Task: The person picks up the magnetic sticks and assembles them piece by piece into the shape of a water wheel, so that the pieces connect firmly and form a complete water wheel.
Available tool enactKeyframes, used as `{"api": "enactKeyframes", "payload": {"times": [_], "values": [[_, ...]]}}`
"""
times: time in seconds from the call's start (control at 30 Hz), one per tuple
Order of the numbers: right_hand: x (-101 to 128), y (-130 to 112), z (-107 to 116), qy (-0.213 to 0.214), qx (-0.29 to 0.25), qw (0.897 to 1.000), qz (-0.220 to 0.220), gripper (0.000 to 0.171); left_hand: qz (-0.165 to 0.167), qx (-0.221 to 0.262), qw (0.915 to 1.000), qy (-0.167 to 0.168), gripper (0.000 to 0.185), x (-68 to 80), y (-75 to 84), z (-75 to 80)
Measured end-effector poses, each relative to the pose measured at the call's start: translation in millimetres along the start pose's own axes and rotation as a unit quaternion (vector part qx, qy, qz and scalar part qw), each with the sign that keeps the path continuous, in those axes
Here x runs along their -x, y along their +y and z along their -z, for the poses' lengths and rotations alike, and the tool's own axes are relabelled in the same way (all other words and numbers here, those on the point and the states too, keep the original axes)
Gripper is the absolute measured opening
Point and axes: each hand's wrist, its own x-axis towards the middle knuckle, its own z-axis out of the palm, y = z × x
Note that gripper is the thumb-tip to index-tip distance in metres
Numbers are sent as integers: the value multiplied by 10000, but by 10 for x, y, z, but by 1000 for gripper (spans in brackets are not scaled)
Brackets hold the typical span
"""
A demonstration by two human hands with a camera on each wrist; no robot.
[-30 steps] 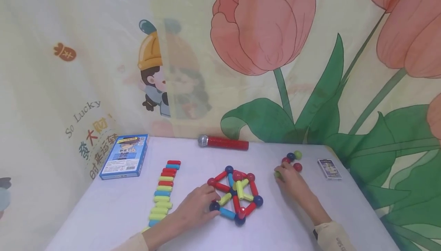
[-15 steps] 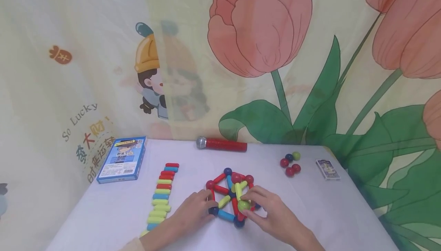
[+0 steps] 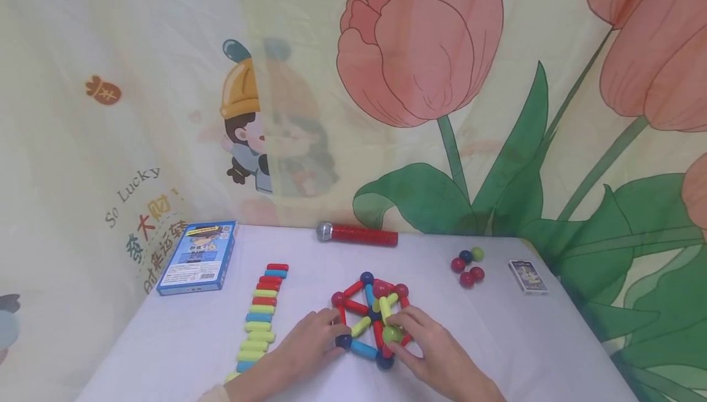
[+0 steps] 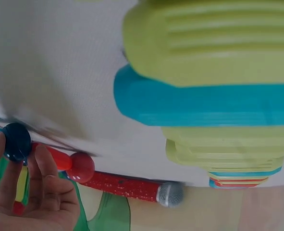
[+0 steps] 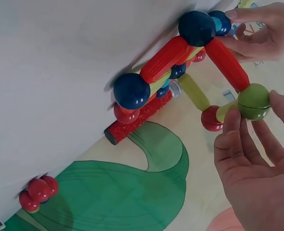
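A flat hexagonal frame of magnetic rods and balls [image 3: 356, 307] lies mid-table, its spokes meeting at a dark blue ball. My left hand [image 3: 309, 342] pinches the dark blue corner ball [image 4: 17, 142] on its left side. With thumb and fingers, my right hand [image 3: 439, 356] holds a green ball [image 5: 253, 98] raised above the frame's near right part. In the right wrist view a red rod [image 5: 228, 65] runs from a dark blue corner ball up to this green ball. A yellow-green rod [image 3: 385, 310] spans between the green ball and a raised red ball [image 3: 381, 289].
A column of loose red, blue and yellow-green rods [image 3: 259, 327] lies left of the frame. Several balls [image 3: 466, 279] cluster at the back right, beside a small card box [image 3: 528, 276]. At the back are a red microphone [image 3: 364, 235] and a blue box [image 3: 199, 258].
My right hand has taken the green ball from the cluster at the right and brought it left over the frame, against the raised rods. My left hand stays at the corner ball.
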Motion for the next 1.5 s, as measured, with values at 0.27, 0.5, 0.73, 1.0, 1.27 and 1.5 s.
{"api": "enactKeyframes", "payload": {"times": [0.27,0.5,0.73,1.0,1.27,1.5], "values": [[109,158,-26,-85,-419,9914,-1236,65,12,-61,9999,-138,40,-21,-2,9],[72,271,-323,-776,-277,9813,-1739,53,175,53,9992,-344,40,-27,-3,38],[44,173,-435,-787,-58,9819,-1723,46,187,376,9990,-166,43,-123,-93,168],[7,91,-511,-401,491,9873,-1455,34,298,33,9995,-63,49,-301,-221,189],[-32,208,-383,-523,-658,9736,-2125,22,430,-267,9987,-42,41,-153,-182,166],[-86,414,-260,-141,-651,9899,-1255,22,503,-426,9976,-219,40,-43,-95,176]]}}
